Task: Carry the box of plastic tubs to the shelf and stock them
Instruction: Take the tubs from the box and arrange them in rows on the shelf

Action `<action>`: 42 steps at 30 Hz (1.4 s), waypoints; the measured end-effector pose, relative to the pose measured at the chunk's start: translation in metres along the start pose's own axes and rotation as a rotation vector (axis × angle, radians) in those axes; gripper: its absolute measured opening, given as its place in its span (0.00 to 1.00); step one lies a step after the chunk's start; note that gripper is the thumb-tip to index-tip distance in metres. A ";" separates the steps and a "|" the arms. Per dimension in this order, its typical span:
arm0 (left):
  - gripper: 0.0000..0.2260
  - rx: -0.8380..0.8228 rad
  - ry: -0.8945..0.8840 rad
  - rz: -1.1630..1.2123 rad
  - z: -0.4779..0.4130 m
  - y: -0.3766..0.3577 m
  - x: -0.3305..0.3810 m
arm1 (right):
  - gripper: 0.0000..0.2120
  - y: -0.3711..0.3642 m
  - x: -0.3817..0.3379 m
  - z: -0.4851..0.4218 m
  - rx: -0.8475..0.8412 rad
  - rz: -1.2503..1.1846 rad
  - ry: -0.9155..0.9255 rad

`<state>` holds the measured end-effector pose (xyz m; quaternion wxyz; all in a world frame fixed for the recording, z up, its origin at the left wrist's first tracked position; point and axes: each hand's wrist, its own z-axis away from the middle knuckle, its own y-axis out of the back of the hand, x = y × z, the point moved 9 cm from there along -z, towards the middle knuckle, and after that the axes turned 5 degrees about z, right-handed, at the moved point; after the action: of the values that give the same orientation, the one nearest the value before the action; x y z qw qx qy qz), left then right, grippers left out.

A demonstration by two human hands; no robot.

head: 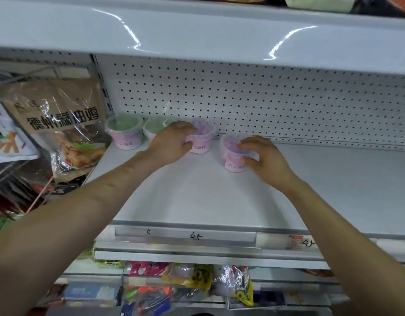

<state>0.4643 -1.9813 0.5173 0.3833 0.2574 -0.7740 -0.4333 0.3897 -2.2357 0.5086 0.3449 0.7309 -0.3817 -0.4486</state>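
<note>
Far on the shelf [208, 197], one plastic tub [202, 145] is gripped by the left hand [172, 142], a second tub [229, 156] by the right hand [263, 156]; light, thin-walled, judged best held around the rim

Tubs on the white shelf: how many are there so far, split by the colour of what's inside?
Green-filled tubs: 2, far-left tub and second tub.
Purple-and-pink-filled tubs: 2, third tub gripped by left hand, fourth tub gripped by right hand.
Total: 4 tubs.
</note>
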 end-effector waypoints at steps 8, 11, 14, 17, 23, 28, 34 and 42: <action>0.16 -0.056 0.096 -0.068 -0.015 -0.001 0.002 | 0.16 0.000 0.005 -0.016 0.014 0.004 -0.077; 0.15 -0.048 0.099 -0.090 -0.016 -0.001 0.002 | 0.15 0.000 0.002 -0.016 0.043 0.061 -0.073; 0.15 -0.041 0.102 -0.101 -0.016 -0.002 0.003 | 0.14 0.002 -0.001 -0.013 0.083 0.085 -0.063; 0.14 -0.014 0.101 -0.096 -0.015 -0.003 0.007 | 0.13 0.002 -0.002 -0.018 0.101 0.099 -0.087; 0.13 -0.029 0.133 -0.056 -0.017 -0.007 0.007 | 0.14 -0.001 -0.003 -0.037 0.034 0.095 -0.111; 0.19 -0.045 0.164 -0.070 -0.018 -0.008 0.004 | 0.17 0.003 -0.008 -0.031 0.054 0.132 -0.045; 0.16 -0.069 0.184 -0.053 -0.020 -0.008 0.003 | 0.15 0.004 -0.010 -0.039 0.068 0.135 -0.113; 0.23 -0.079 0.149 -0.036 -0.015 -0.012 0.008 | 0.19 -0.007 -0.007 -0.034 -0.009 0.147 -0.139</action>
<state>0.4728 -2.0001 0.5148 0.4418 0.2873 -0.7211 -0.4498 0.4207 -2.2212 0.5179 0.3525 0.6665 -0.4553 -0.4735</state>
